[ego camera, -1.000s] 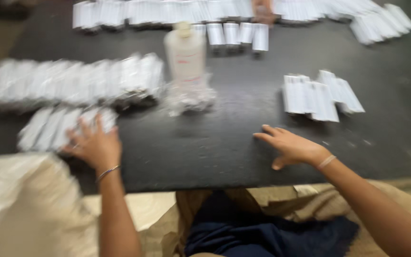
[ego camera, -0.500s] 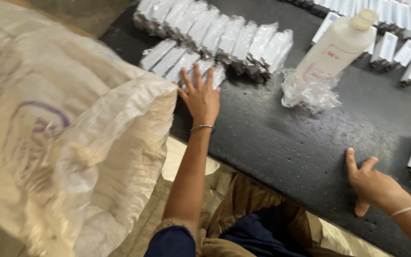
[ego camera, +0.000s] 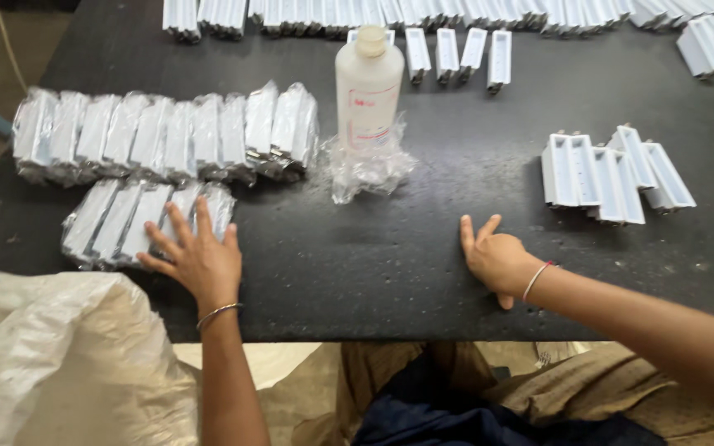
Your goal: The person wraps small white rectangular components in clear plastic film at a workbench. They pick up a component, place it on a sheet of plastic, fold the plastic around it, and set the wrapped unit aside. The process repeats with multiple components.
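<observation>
Your left hand [ego camera: 196,258] lies flat and spread on the dark surface [ego camera: 373,256], palm down, gripping nothing. Its fingertips rest on the near edge of the short row of wrapped packs [ego camera: 138,221], which lies just in front of you on the left. A thin bangle [ego camera: 218,312] sits at that wrist.

Your right hand [ego camera: 496,260] also rests on the surface, near the front edge, fingers loosely curled and thumb out, with nothing in it. A thin band [ego camera: 537,279] circles that wrist. It touches no part; the closest pieces are the bare white parts [ego camera: 609,169], a small cluster lying up and to the right of it, well apart from the fingers.

Behind the short row lies a longer row of wrapped packs [ego camera: 167,136], standing side by side and touching. Between that row and the bare parts stands a white bottle [ego camera: 368,87], upright, with crumpled clear wrap [ego camera: 369,169] around its foot. More white parts [ego camera: 456,16] line the far edge of the surface, some in a short group just behind the bottle.

A woven sack [ego camera: 59,363] sits at your lower left, off the surface, beside your left forearm.
</observation>
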A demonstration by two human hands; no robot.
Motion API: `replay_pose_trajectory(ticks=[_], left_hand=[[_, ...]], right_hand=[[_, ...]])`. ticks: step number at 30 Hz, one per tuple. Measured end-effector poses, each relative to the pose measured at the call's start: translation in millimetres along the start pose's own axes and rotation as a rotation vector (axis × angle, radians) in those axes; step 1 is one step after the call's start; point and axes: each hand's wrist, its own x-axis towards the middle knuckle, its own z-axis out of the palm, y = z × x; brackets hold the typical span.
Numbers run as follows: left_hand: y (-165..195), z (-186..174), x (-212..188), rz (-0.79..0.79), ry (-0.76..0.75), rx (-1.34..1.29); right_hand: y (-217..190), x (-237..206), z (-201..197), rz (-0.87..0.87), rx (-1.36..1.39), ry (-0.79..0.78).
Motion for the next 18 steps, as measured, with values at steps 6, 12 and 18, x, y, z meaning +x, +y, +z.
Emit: replay_pose_trajectory(ticks=[6, 12, 18], left_hand=[[51, -32, 5, -0.047, -0.003, -0.286], [184, -49, 42, 0.109, -0.151, -1.044], [244, -51, 74, 0.204, -0.082, -1.339]], right_hand=[[7, -4, 10, -0.035, 0.048, 0.132], [32, -4, -23, -0.048, 0.418, 0.136], [61, -1, -80, 0.042, 0.862, 0.814]])
